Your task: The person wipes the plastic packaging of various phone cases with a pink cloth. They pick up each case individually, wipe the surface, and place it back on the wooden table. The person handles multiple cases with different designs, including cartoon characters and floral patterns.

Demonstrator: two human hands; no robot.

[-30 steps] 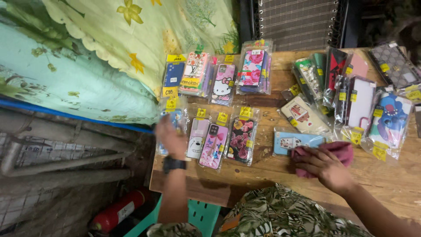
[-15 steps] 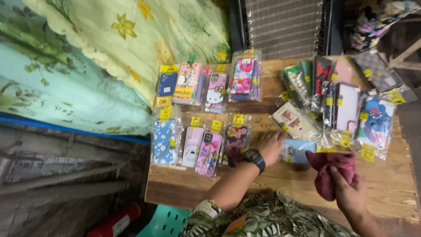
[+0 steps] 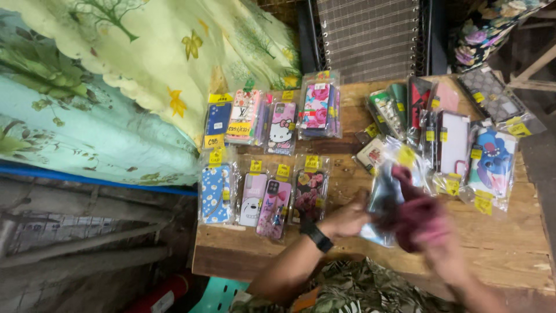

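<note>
1. A large floral bedsheet (image 3: 116,75), pale green and yellow, is draped at the upper left and hangs over the far left corner of the table.
2. A wooden plank table (image 3: 509,255) fills the middle and right; all the goods are laid out on it.
3. One ribbed grey panel (image 3: 370,35) is stood upright behind the table's far edge.
4. Four bagged phone cases with yellow price tags are counted in the back row (image 3: 272,119) on the left: a blue one, a pale striped one, a pink cartoon-cat one and a rose-patterned one.
5. Four more are counted in the front row (image 3: 260,194) just below: a blue spotted one, a bear one, a purple one and a dark floral one.
6. A loose, overlapping cluster of bagged cases (image 3: 457,133) is spread at the right; roughly eight can be made out, though an exact count cannot be given.
7. One bagged phone case (image 3: 382,203) is held above the table's front middle by the left hand (image 3: 347,220), which is closed around its lower edge; a black wristwatch (image 3: 317,236) is worn on that wrist.
8. One dark red cloth (image 3: 414,211) is clutched by the blurred right hand (image 3: 446,243) and pressed against the held case.
</note>
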